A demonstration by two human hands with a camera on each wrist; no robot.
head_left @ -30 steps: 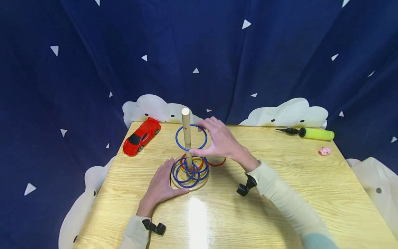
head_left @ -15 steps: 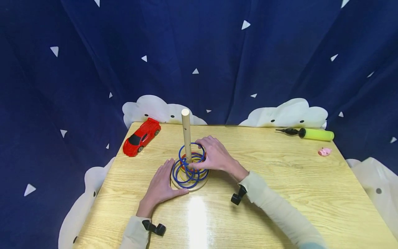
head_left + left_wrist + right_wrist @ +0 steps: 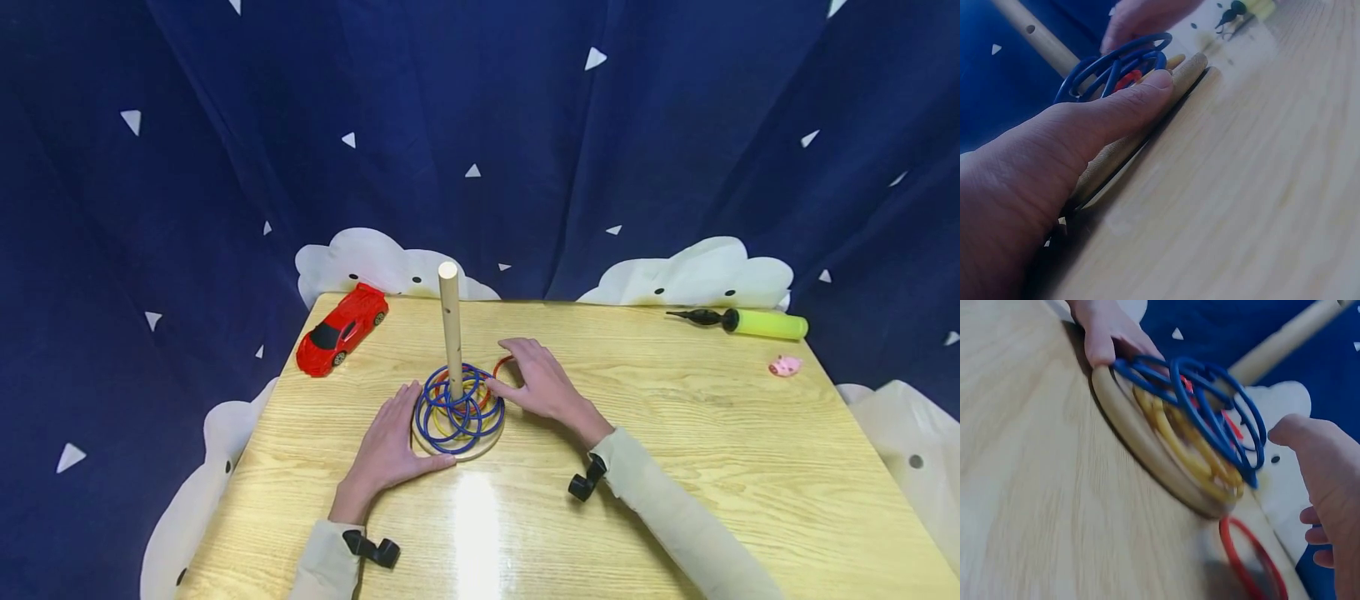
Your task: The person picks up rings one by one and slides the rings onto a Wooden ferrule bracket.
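A wooden peg (image 3: 451,333) rises upright from a round wooden base (image 3: 480,447) on the table. Several blue rings (image 3: 450,448) lie tangled around its foot, with yellow rings (image 3: 1175,440) and some red among them. My left hand (image 3: 385,442) rests against the base's left side with straight fingers, its thumb (image 3: 1141,100) on the front rim. Just right of the stack, my right hand (image 3: 545,385) is spread and holds nothing; its thumb tip is near the blue rings. Beneath it, a red ring (image 3: 1241,553) lies on the table beside the base, partly hidden in the head view.
A red toy car (image 3: 342,330) stands at the table's back left. At the back right lie a yellow-green hand pump (image 3: 765,323) with a black nozzle and a small pink pig toy (image 3: 783,365). A dark blue curtain (image 3: 540,150) hangs behind the table (image 3: 660,417).
My right hand has lowered a blue ring down the peg onto the stack and let go of it, then shifted right over the red ring. My left hand has stayed put.
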